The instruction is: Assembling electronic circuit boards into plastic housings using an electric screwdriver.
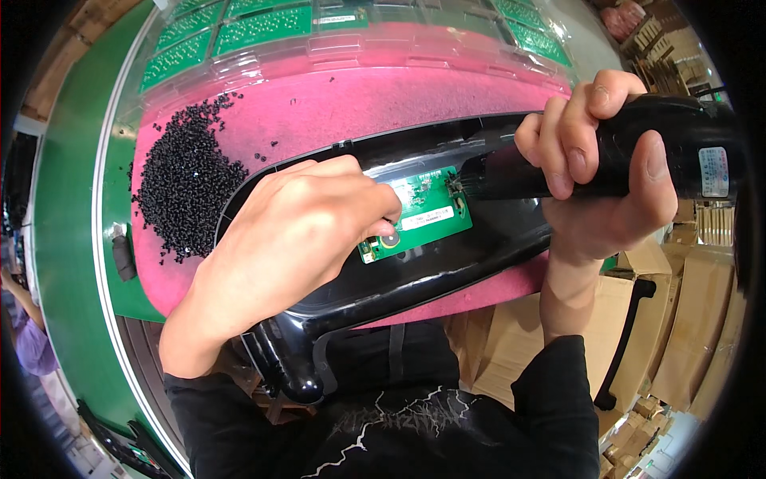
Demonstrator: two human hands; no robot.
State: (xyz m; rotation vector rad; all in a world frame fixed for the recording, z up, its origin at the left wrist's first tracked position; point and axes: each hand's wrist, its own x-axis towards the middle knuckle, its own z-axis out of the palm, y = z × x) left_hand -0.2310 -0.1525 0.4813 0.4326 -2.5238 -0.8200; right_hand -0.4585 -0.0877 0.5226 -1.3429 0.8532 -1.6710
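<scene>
A green circuit board (437, 219) lies in the hollow of a long black plastic housing (375, 297), which has a stubby handle-like end toward me. My left hand (295, 215) is over the housing's left part. Its fingers are curled together at the board's left end, beside a round component; what they pinch, if anything, is hidden. My right hand (602, 152) is wrapped round a thick black cylindrical handheld tool (678, 152) with a small label. The tool's narrower front end, with what look like bristles, meets the board's right edge.
A heap of small black screws (183, 184) lies on the pink mat (375, 92), left of the housing. Clear plastic trays (351, 52) with more green boards stand at the back. Cardboard boxes (519, 331) are at the right. At the far left another person's purple sleeve (36, 339) shows.
</scene>
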